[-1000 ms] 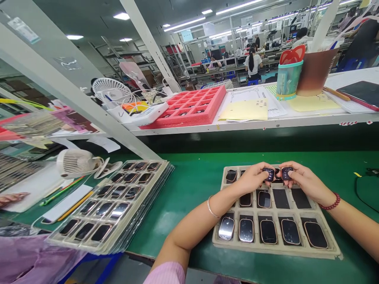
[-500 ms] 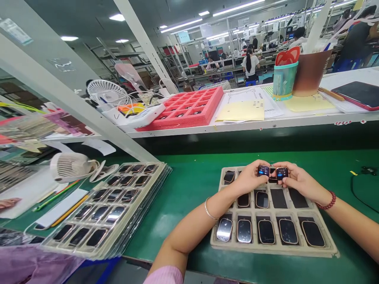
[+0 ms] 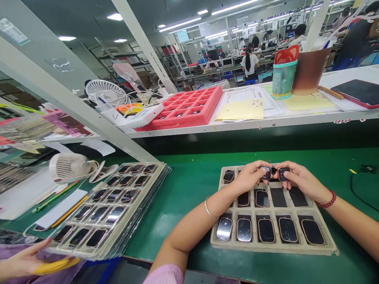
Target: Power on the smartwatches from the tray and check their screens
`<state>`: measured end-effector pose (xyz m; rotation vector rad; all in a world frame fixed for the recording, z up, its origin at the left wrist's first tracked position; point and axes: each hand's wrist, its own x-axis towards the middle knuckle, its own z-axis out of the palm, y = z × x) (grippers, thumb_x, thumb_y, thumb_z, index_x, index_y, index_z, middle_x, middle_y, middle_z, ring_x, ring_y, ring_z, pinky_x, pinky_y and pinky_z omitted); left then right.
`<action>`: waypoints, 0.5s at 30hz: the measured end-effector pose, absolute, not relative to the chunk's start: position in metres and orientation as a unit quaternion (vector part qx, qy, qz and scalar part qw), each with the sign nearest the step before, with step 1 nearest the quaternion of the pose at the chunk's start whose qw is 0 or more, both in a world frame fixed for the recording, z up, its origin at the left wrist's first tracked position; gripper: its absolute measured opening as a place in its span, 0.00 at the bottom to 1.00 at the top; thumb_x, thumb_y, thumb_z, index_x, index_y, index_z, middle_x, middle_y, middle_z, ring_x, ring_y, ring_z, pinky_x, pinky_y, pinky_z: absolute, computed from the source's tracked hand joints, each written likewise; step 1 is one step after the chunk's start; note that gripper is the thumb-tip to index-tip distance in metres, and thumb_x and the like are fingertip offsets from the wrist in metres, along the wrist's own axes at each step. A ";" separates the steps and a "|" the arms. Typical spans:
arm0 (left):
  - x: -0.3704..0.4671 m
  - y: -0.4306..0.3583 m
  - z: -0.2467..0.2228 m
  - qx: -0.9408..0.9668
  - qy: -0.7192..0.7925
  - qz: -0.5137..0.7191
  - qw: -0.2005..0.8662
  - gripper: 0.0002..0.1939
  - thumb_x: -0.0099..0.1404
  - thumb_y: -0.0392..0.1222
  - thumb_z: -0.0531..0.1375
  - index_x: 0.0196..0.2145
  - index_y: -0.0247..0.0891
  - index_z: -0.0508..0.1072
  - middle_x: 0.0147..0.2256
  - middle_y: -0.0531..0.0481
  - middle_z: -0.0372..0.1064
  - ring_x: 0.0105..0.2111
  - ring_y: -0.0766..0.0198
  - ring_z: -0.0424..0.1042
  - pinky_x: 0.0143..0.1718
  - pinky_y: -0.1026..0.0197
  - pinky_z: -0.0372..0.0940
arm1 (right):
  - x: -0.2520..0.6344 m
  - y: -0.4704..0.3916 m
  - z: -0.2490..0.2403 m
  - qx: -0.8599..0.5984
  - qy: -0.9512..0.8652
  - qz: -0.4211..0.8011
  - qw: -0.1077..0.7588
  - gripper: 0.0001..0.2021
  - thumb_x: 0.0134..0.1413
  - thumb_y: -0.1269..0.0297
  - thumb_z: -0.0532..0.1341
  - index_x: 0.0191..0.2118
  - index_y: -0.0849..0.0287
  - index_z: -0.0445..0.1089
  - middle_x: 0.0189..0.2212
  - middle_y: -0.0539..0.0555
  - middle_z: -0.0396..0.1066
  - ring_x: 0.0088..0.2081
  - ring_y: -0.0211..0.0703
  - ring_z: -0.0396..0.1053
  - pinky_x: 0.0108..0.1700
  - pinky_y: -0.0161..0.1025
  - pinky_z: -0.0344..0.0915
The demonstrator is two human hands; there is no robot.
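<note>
My left hand (image 3: 253, 175) grips a square smartwatch body (image 3: 267, 173) with a gold rim, its thumb lying on the screen. A second smartwatch body (image 3: 283, 174) is held in my right hand (image 3: 300, 179), thumb also over the face. The two watches are side by side, a small gap apart, above the back row of a beige plastic tray (image 3: 266, 249). In that tray's front row lie several watch bodies, such as this one (image 3: 266, 231). Behind them is another watch (image 3: 262, 198) beside pockets showing only a dark lining (image 3: 278, 197). My hands hide part of the back row.
To the left stands a stack of clear trays (image 3: 130, 221) full of watches. Another person's hand (image 3: 22, 262) with a yellow item is at its near corner. A fan (image 3: 71, 167) lies behind. A shelf (image 3: 237, 128) bearing a red foam tray (image 3: 189, 108) and cups crosses the back.
My thumbs have moved onto the watch faces, and the lit screens now look darker. Another person's hand with a yellow item has come in at the lower left.
</note>
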<state>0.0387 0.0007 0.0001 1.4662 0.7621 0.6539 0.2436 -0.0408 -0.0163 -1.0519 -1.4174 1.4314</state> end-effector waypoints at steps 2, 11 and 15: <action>0.039 0.001 0.001 0.640 0.335 0.284 0.631 0.18 0.66 0.48 0.49 0.43 0.31 0.70 0.28 0.48 0.68 0.23 0.69 0.70 0.20 0.69 0.53 | 0.244 -0.041 -0.017 -0.414 -0.548 0.586 0.429 0.15 0.62 0.53 0.53 0.45 0.59 0.67 0.33 0.55 0.72 0.23 0.38 0.69 0.24 0.37 0.65; 0.041 -0.002 0.002 0.628 0.332 0.298 0.638 0.19 0.55 0.26 0.55 0.46 0.34 0.66 0.33 0.50 0.68 0.29 0.70 0.71 0.36 0.64 0.64 | 0.242 -0.041 -0.017 -0.416 -0.584 0.548 0.431 0.19 0.54 0.66 0.61 0.52 0.55 0.62 0.39 0.54 0.72 0.29 0.39 0.71 0.32 0.39 0.70; 0.041 -0.002 0.006 0.637 0.351 0.289 0.622 0.17 0.58 0.30 0.55 0.47 0.34 0.66 0.34 0.49 0.69 0.28 0.70 0.71 0.28 0.69 0.61 | 0.244 -0.041 -0.015 -0.414 -0.585 0.556 0.420 0.16 0.57 0.62 0.59 0.50 0.56 0.65 0.39 0.55 0.72 0.31 0.41 0.72 0.33 0.41 0.71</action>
